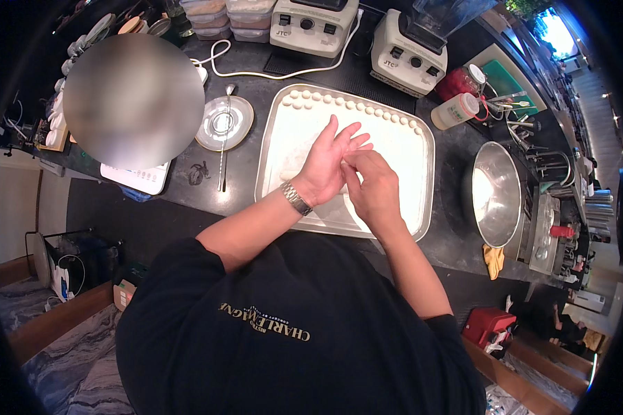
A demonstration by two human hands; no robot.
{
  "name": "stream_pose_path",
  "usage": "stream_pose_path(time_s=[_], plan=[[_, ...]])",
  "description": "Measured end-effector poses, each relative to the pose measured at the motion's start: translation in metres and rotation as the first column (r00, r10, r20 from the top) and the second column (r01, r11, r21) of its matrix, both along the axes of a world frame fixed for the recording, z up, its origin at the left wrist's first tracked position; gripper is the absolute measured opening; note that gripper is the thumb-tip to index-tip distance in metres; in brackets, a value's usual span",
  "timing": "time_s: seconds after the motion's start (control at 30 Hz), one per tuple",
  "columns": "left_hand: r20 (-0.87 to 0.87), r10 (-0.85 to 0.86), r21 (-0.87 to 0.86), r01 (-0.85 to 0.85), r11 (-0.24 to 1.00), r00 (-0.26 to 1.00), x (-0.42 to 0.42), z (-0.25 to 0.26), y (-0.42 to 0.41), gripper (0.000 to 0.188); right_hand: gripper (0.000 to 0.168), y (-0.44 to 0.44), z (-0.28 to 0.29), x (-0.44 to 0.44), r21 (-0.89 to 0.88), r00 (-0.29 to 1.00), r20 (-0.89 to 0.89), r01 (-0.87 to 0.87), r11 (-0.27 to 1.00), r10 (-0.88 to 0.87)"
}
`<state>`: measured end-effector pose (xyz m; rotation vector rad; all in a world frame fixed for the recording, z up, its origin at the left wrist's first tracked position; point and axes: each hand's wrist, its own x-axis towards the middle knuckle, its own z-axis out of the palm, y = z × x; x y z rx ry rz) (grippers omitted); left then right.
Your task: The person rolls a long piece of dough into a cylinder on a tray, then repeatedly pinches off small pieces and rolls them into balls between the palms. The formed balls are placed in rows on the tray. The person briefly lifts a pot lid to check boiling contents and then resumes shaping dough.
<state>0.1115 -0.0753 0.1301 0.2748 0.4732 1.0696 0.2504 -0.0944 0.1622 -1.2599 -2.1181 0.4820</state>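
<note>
My left hand (322, 168) is palm up over a metal tray (411, 176), fingers apart, with a metal-banded watch (295, 197) on the wrist. The fingertips of my right hand (376, 189) are drawn together against the left palm; whatever may be between them is hidden. Small round white balls (326, 98), apparently dough, line the tray's far edge, with a short second row at the far left. A pale elongated piece (290, 175), possibly dough, lies on the whitish tray bottom, left of my left wrist.
Left of the tray, a saucer (207, 136) carries a long bar spoon (221, 168). A blurred patch covers most of a white induction cooker (135, 179). Two blender bases (311, 31) stand behind. To the right are a squeeze bottle (449, 113) and a steel bowl (501, 207).
</note>
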Motion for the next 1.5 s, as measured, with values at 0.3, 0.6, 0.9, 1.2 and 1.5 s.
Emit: stream_pose_path(time_s=[0.3,0.6,0.9,1.2,1.5], plan=[[0.314,0.017,-0.026,-0.009,1.000,0.949,-0.002,-0.011,0.020,0.089,0.024,0.005,-0.001,0.017,-0.173,0.982,-0.181,0.018,0.985,-0.050],[0.350,-0.026,-0.010,0.032,0.999,0.936,0.006,-0.012,0.014,0.087,0.022,0.014,0.007,0.013,-0.235,0.869,-0.453,0.098,0.967,-0.198],[0.333,-0.111,0.006,0.116,0.993,0.936,0.008,-0.006,0.004,0.093,0.016,0.014,0.010,0.017,-0.098,0.919,-0.387,0.041,0.994,-0.076],[0.299,-0.130,0.061,0.117,0.991,0.945,-0.001,0.011,-0.010,0.097,0.010,-0.003,0.020,0.024,-0.101,0.959,-0.281,-0.014,0.995,-0.015],[0.327,-0.095,-0.026,0.109,0.994,0.940,0.010,0.004,-0.008,0.089,0.022,-0.010,0.013,0.014,-0.034,0.964,-0.242,-0.121,0.992,0.109]])
